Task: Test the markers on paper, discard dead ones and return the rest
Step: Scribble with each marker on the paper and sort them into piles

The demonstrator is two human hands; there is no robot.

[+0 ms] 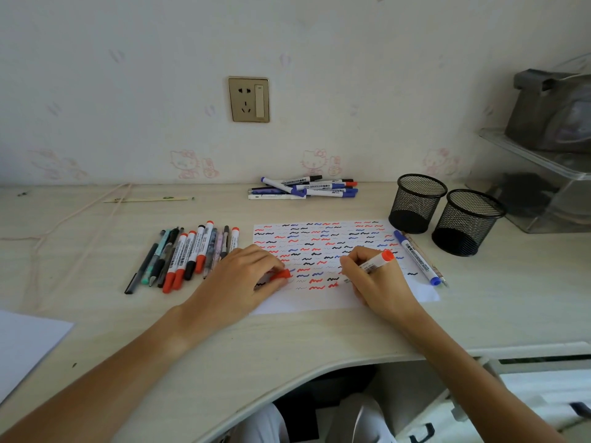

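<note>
Pale desk (96,266) against wallpapered wall; right hand (380,282) grips red marker (375,262), left hand (243,279) pinches cap (281,275).

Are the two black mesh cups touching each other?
Cannot tell. In the head view the left mesh cup and right mesh cup overlap, hiding any gap.

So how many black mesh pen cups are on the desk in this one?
2. One mesh cup stands just past the test paper's far right corner; the other mesh cup sits right beside it, nearer the camera. Both look empty.
</note>
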